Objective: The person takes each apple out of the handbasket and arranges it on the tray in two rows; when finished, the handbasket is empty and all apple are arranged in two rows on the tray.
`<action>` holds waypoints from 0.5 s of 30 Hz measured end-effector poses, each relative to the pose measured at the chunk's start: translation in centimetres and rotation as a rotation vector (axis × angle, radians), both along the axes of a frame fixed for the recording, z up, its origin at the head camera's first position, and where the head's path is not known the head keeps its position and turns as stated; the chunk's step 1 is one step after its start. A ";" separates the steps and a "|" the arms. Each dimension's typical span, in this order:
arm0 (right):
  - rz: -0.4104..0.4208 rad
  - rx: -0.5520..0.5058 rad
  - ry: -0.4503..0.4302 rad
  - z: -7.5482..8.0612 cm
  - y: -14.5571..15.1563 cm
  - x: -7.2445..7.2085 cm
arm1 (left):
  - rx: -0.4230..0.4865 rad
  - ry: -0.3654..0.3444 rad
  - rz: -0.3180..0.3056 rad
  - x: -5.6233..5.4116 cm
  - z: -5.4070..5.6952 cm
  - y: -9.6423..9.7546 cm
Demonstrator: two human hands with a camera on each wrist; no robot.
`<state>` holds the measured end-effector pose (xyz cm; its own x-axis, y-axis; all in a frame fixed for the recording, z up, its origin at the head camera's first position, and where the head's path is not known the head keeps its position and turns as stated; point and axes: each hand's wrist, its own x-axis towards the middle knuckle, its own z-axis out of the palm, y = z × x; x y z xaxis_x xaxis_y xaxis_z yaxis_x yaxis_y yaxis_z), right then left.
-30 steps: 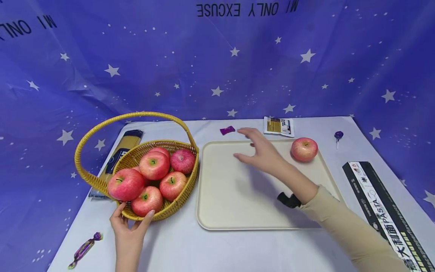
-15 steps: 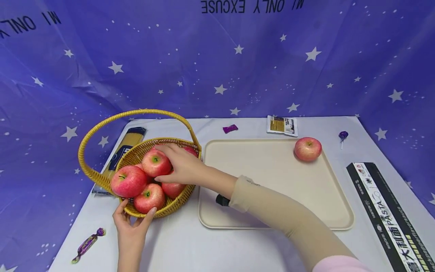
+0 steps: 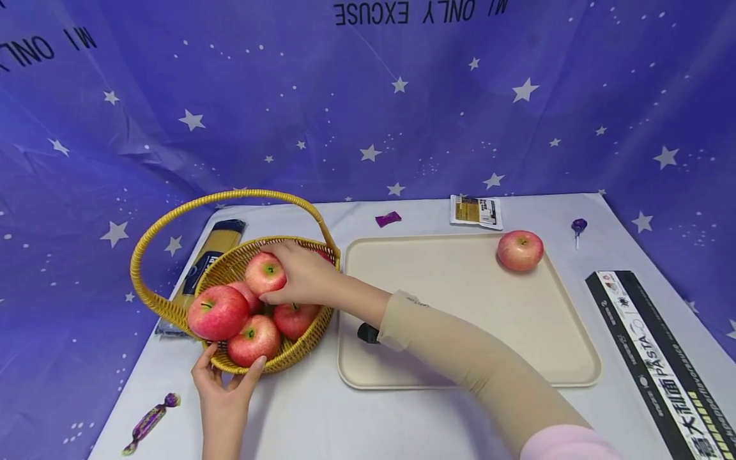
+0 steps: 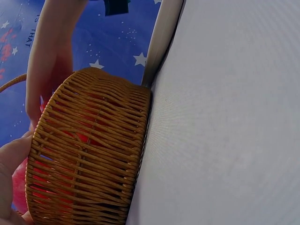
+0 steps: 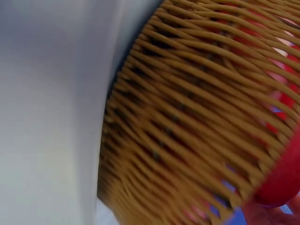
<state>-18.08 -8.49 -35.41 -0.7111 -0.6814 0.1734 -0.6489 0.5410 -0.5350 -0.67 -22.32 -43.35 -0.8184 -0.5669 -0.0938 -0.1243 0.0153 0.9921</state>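
Note:
A yellow wicker basket (image 3: 301, 350) with a tall handle holds several red apples. My right hand (image 3: 307, 276) reaches in from the right and grips the upper apple (image 3: 266, 273), thumb below and fingers over the far side. Part of the apples behind that hand is hidden. At the basket's near rim, my left hand (image 3: 223, 388) holds on with thumb and fingers spread apart. In the left wrist view, the thumb (image 4: 14, 152) lies against the woven rim. The right wrist view is mostly filled by the basket's side wall (image 5: 187, 108).
A beige tray (image 3: 425, 377) lies right of the basket, with one apple (image 3: 520, 250) in its far right corner. Around them are a pasta pack (image 3: 221, 239), wrapped candies (image 3: 388, 219), a sachet (image 3: 476, 212), a lollipop (image 3: 578, 226) and a long pasta box (image 3: 650, 358).
My right hand has moved left from above the tray into the basket and taken hold of the upper apple, which has shifted slightly. The left hand has stayed at the basket's rim.

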 end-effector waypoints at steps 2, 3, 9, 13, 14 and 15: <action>-0.003 -0.033 0.001 0.6 1.0 0.1 | 0.000 0.007 0.001 0.0 0.0 0.0; -0.001 -0.049 -0.003 0.8 1.6 0.1 | 0.001 0.014 0.002 0.0 0.0 0.0; 0.009 -0.153 -0.010 2.2 7.4 0.8 | -0.001 0.023 0.014 0.0 -0.3 0.1; -0.053 -0.198 0.049 2.1 12.7 1.0 | -0.005 0.010 0.007 0.0 -0.1 0.1; -0.078 -0.205 0.059 2.0 14.1 1.0 | -0.002 0.009 0.003 0.0 -0.1 0.1; -0.109 -0.205 0.064 1.9 15.5 0.9 | -0.002 0.006 0.000 0.0 0.0 0.1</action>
<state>-17.20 6.99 -33.48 -0.7619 -0.5469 0.3471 -0.6284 0.4941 -0.6008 -0.66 -22.26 -43.34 -0.8187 -0.5674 -0.0883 -0.1188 0.0169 0.9928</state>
